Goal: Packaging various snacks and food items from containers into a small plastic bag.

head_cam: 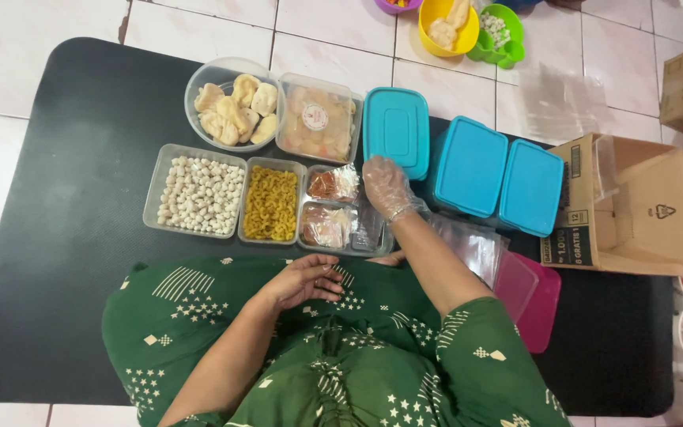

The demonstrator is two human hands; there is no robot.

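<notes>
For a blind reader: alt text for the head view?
A seated person's gloved right hand reaches over a clear tray of sachets, beside trays of white balls and yellow pasta; the bare left hand rests on their lap.

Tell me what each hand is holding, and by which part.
Nothing is visibly held. The gloved right hand hovers over the clear tray of small packets, fingers loosely curled; whether it touches one cannot be told. The bare left hand rests open on the lap.
</notes>
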